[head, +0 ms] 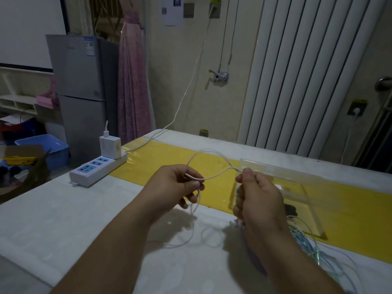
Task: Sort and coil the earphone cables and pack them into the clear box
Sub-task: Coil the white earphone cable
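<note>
A thin pale pink earphone cable (214, 177) stretches between both hands above the table. My left hand (176, 185) grips it in curled fingers, with a loop rising behind the hand and the loose end trailing down onto the table. My right hand (256, 196) pinches the other part of the cable between thumb and fingers. The clear box (297, 179) lies on the yellow strip just behind my right hand, with a dark item and something white inside. A tangle of blue and green earphone cables (314, 245) lies on the table under my right forearm.
A white power strip (95, 170) with a charger block (110, 145) plugged in sits at the table's left edge, its white cord running up the wall. A grey fridge (82, 92) and a blue tub (44, 145) stand left of the table. A radiator stands behind.
</note>
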`<state>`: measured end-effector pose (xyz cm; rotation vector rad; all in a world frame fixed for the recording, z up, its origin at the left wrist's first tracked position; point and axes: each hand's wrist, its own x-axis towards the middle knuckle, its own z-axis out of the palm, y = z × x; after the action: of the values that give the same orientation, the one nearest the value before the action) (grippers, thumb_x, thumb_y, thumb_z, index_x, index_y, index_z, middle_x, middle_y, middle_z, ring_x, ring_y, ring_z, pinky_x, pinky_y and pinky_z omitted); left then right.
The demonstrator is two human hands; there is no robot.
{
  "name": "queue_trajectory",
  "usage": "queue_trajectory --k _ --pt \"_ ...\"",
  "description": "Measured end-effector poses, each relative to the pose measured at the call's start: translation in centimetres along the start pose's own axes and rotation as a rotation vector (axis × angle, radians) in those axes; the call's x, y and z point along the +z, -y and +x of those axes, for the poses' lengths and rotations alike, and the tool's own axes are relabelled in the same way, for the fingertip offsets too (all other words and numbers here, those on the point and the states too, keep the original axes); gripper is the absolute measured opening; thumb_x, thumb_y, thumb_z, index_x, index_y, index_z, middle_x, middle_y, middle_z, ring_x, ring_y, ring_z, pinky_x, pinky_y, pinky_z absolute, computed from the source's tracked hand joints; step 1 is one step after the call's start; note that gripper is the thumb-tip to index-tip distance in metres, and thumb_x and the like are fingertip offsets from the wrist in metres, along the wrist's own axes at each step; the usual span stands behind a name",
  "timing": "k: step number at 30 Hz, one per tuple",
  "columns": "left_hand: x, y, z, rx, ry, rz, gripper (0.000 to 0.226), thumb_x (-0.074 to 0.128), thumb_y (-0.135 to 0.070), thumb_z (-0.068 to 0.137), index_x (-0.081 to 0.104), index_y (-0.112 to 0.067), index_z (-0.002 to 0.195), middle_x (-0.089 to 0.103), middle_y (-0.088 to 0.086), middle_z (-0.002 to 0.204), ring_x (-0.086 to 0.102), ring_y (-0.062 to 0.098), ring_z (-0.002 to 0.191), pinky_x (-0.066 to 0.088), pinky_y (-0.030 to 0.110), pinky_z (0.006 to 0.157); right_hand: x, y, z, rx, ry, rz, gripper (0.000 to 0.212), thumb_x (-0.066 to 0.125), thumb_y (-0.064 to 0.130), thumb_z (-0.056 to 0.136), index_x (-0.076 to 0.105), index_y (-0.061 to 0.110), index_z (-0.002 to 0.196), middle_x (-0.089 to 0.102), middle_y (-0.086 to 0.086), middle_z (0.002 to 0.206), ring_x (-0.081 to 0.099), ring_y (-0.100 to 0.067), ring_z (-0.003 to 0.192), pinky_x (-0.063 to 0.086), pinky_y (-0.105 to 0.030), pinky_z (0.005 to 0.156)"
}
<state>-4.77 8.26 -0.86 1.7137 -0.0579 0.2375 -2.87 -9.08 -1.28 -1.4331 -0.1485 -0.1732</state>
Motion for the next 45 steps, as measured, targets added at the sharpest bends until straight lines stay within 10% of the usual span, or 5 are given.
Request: queue_trajectory --k 12,23,29,45 --pt "0.0 0.0 0.4 0.017 -0.085 -0.238 0.01 0.062 0.011 0.083 0.067 0.002 0.083 0.064 0.012 0.066 0.065 0.021 0.059 0.056 0.028 0.059 1.0 -0.8 -0.8 0.218 0.002 0.008 0.037 0.042 0.039 0.101 0.049 0.011 0.077 0.031 0.005 0.05 0.023 -0.009 0.04 0.02 -0.022 0.042" --pt "0.3 0.2 0.7 0.038 -0.159 -0.178 0.01 0.074 -0.001 0.075 0.068 -0.001 0.083 0.048 -0.006 0.05 0.028 0.011 0.044 0.023 0.019 0.043 1.6 -1.2 -1.7 0.251 0.195 -0.188 0.034 0.044 0.047 0.098 0.058 0.016 0.093 0.074 0.005 0.083 0.039 -0.014 0.051 0.029 -0.027 0.05" --pt "-0.1 0.3 0.8 0.082 -0.277 -0.218 0.006 0.068 -0.009 0.085 0.07 -0.005 0.088 0.065 -0.002 0.064 0.04 0.007 0.045 0.033 0.018 0.043 1.1 -0.9 -1.7 0.216 0.403 -0.258 0.005 0.067 0.015 0.084 0.068 0.01 0.083 0.068 -0.001 0.065 0.033 -0.012 0.036 0.025 -0.02 0.039" --pt "-1.9 1.5 2.0 -0.182 -0.611 -0.316 0.012 0.049 -0.015 0.099 0.061 -0.014 0.1 0.044 0.004 0.068 0.031 0.013 0.05 0.022 0.022 0.044 -0.7 0.6 -0.9 0.278 0.47 -0.402 0.031 0.06 0.027 0.091 0.056 0.008 0.067 0.066 -0.006 0.061 0.032 -0.013 0.042 0.023 -0.021 0.043"
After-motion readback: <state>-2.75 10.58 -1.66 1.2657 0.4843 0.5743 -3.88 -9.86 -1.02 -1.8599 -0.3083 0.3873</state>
